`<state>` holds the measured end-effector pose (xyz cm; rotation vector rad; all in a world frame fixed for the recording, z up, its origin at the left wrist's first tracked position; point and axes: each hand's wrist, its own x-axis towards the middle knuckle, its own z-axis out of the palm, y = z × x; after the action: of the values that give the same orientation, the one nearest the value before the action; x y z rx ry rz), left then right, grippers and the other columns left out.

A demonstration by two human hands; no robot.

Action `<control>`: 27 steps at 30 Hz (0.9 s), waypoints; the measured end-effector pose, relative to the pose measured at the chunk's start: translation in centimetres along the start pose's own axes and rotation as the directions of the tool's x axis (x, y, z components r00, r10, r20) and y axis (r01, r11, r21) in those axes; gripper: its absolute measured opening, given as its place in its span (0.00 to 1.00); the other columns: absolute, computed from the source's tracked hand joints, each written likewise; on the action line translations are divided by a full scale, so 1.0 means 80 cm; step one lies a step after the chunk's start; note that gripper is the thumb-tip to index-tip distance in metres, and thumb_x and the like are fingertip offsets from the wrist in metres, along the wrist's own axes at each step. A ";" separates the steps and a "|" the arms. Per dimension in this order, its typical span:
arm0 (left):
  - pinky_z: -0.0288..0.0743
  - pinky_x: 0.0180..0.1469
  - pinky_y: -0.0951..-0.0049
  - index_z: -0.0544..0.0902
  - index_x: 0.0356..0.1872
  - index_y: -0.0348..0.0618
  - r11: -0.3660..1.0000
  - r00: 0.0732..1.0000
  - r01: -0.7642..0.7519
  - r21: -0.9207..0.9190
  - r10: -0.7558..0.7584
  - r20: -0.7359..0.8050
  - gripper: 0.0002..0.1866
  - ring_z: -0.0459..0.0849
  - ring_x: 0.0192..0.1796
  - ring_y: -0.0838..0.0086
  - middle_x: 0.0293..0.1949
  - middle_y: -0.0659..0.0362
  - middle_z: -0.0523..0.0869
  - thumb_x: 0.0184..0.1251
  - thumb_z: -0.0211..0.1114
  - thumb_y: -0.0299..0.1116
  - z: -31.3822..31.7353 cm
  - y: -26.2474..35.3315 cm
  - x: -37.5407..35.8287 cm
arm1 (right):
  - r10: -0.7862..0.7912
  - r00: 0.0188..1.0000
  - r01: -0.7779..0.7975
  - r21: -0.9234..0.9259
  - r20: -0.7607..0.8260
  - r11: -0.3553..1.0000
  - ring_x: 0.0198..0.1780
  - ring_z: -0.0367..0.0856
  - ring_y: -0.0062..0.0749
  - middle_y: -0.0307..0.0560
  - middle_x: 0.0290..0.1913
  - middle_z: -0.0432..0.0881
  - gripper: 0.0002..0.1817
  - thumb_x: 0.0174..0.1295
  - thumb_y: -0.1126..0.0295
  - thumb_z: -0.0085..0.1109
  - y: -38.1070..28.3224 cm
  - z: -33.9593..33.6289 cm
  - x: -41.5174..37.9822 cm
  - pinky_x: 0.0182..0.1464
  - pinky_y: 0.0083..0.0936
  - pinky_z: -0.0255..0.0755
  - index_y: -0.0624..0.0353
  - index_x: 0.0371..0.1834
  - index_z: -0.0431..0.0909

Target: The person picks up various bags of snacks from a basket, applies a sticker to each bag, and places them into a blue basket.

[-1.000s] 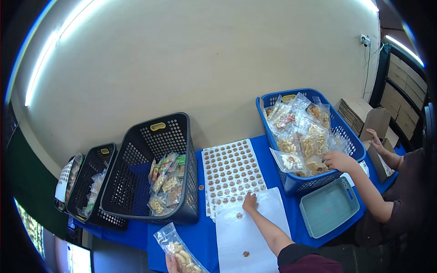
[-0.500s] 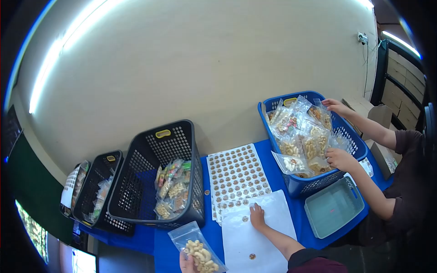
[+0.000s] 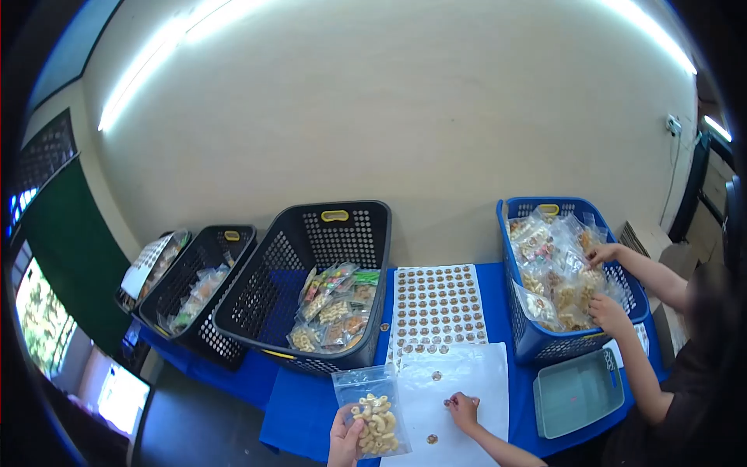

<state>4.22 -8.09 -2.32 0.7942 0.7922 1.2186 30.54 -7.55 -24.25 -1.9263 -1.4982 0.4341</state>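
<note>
My left hand (image 3: 345, 437) holds a clear zip bag of curled pale snacks (image 3: 379, 424) at the bottom centre. Over the white backing sheet (image 3: 486, 389), my right hand (image 3: 464, 410) has its fingers pinched on a small round sticker (image 3: 447, 402). Two more round stickers lie on this sheet, one above and one below the hand. Behind it is a sheet with rows of round stickers (image 3: 438, 303). To the left, a dark basket (image 3: 303, 361) contains several filled snack bags (image 3: 334, 311).
On the right a co-worker's two hands (image 3: 611, 314) reach into a blue basket (image 3: 545, 346) full of snack bags. A translucent tray (image 3: 580, 397) stands before it. Two smaller dark baskets (image 3: 194, 342) stand at the left. Blue cloth (image 3: 299, 412) covers the table.
The view has swung left, so things appear further right. My right hand now has a sticker at its fingertips, lower on the sheet. The held bag is more upright. The co-worker's hands have moved closer together.
</note>
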 end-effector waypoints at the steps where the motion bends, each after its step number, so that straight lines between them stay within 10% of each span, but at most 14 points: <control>1: 0.74 0.49 0.68 0.62 0.53 0.38 1.000 1.000 0.000 0.008 0.000 0.011 0.18 0.77 0.47 0.68 0.47 0.51 0.73 0.62 0.51 0.26 -0.001 -0.001 0.002 | 0.113 0.993 -0.102 0.235 -0.033 0.967 0.36 0.75 0.28 0.44 0.30 0.76 0.07 0.48 0.78 0.54 -0.001 -0.002 -0.008 0.45 0.25 0.67 0.63 0.32 0.72; 4: 0.73 0.48 0.72 0.63 0.54 0.36 0.998 0.998 0.058 -0.003 -0.057 0.033 0.19 0.77 0.48 0.71 0.46 0.53 0.75 0.61 0.53 0.25 0.004 0.001 0.006 | 0.324 0.946 -0.228 0.701 -0.004 0.676 0.29 0.75 0.20 0.41 0.28 0.77 0.05 0.49 0.81 0.55 -0.014 -0.023 -0.011 0.34 0.16 0.69 0.64 0.31 0.73; 10: 0.72 0.47 0.76 0.63 0.56 0.37 0.993 0.989 0.109 0.042 -0.113 0.099 0.20 0.77 0.45 0.76 0.47 0.54 0.76 0.63 0.53 0.25 0.027 -0.016 0.028 | 0.287 0.953 -0.191 0.923 0.093 0.333 0.33 0.76 0.22 0.44 0.31 0.79 0.04 0.52 0.79 0.55 -0.162 -0.172 -0.003 0.37 0.18 0.68 0.65 0.31 0.75; 18: 0.71 0.45 0.78 0.59 0.56 0.37 0.996 0.937 0.050 0.076 -0.073 0.341 0.21 0.76 0.45 0.75 0.44 0.50 0.77 0.64 0.53 0.29 0.070 -0.026 0.056 | 0.007 0.999 -0.040 0.866 0.042 0.498 0.31 0.74 0.18 0.43 0.30 0.79 0.13 0.50 0.80 0.59 -0.258 -0.209 -0.001 0.37 0.14 0.66 0.67 0.41 0.75; 27: 0.71 0.39 0.83 0.62 0.55 0.36 0.988 0.958 0.003 0.157 -0.048 0.284 0.18 0.77 0.40 0.80 0.40 0.52 0.79 0.67 0.48 0.32 0.068 -0.035 0.063 | -0.040 0.999 0.045 0.777 -0.025 0.628 0.27 0.70 0.13 0.41 0.28 0.79 0.15 0.48 0.79 0.62 -0.260 -0.196 0.009 0.31 0.11 0.62 0.64 0.39 0.69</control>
<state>11.06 -4.14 -2.43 1.0590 0.6602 0.9970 25.21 -8.57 1.22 -1.1740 -1.0613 0.8890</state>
